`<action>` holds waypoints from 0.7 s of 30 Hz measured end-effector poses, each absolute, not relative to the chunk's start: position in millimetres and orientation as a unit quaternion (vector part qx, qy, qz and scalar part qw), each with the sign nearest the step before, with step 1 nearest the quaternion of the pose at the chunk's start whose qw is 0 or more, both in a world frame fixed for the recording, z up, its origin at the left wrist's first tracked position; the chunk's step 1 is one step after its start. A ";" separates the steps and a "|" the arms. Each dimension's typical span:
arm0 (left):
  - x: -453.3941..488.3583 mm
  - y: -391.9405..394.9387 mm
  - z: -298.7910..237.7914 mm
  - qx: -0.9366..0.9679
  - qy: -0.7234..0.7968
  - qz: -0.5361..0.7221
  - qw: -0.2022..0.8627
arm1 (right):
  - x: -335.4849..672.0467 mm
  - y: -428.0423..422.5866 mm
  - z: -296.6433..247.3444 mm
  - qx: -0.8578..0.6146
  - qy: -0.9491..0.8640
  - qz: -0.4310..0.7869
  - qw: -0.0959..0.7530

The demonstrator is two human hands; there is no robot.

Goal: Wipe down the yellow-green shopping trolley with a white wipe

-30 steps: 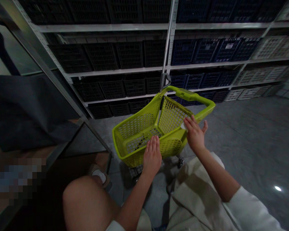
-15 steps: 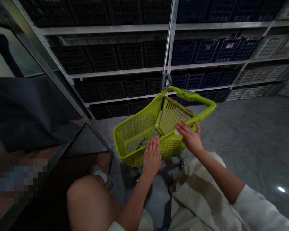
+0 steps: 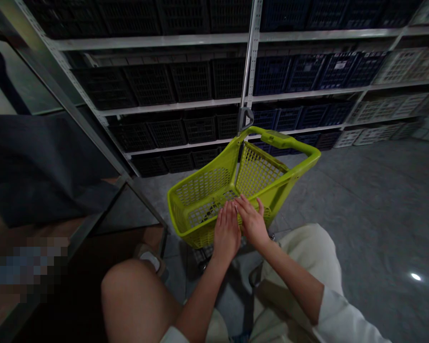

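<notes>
A lime-green plastic shopping cart (image 3: 196, 185) with lattice sides stands in front of me, its handle at the right. My left hand (image 3: 227, 233) lies on the near rim, fingers stretched out and close together, with nothing visible in it. Right beside it, my right hand (image 3: 253, 224) bends over the same rim, thumb raised and fingertips near the left fingers. A sliver of white cloth (image 3: 236, 208) shows at the right fingertips; the rest of it is hidden under them. The basket holds no goods that I can see.
Behind the cart stand white metal shelves (image 3: 157, 107) with rows of black, blue and pale crates. A metal-edged bench or frame (image 3: 143, 202) with dark fabric (image 3: 43, 171) is on the left. Grey floor (image 3: 372, 200) extends to the right. My knees flank the cart's near side.
My right hand has slid left along the near rim, from close to the handle to beside my left hand. The left hand and the cart have hardly moved.
</notes>
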State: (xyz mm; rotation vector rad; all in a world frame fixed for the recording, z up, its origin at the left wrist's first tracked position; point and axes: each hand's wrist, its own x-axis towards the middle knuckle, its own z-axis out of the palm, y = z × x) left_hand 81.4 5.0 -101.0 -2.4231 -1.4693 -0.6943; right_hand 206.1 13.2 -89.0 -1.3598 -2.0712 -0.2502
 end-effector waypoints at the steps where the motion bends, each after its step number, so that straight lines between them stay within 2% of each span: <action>1: 79.8 5.2 -100.5 -0.824 -0.503 -0.237 0.113 | 213.4 14.8 -85.1 -0.504 -0.802 -0.099 0.304; 5: 76.9 5.0 -96.6 -0.823 -0.510 -0.222 0.113 | 283.7 36.5 -57.6 -0.506 -0.807 -0.158 0.259; 10: 83.0 6.1 -95.7 -0.823 -0.511 -0.218 0.120 | 348.1 61.4 -38.3 -0.610 -0.682 -0.242 0.322; 15: 89.7 6.4 -98.9 -0.825 -0.504 -0.222 0.123 | 273.0 45.4 -71.3 -0.598 -0.691 -0.184 0.362; 18: 88.9 7.2 -101.8 -0.825 -0.500 -0.229 0.127 | 216.0 28.7 -90.5 -0.552 -0.742 -0.125 0.359; 21: 84.7 8.7 -102.0 -0.825 -0.501 -0.223 0.133 | 205.0 22.6 -91.1 -0.509 -0.787 -0.117 0.327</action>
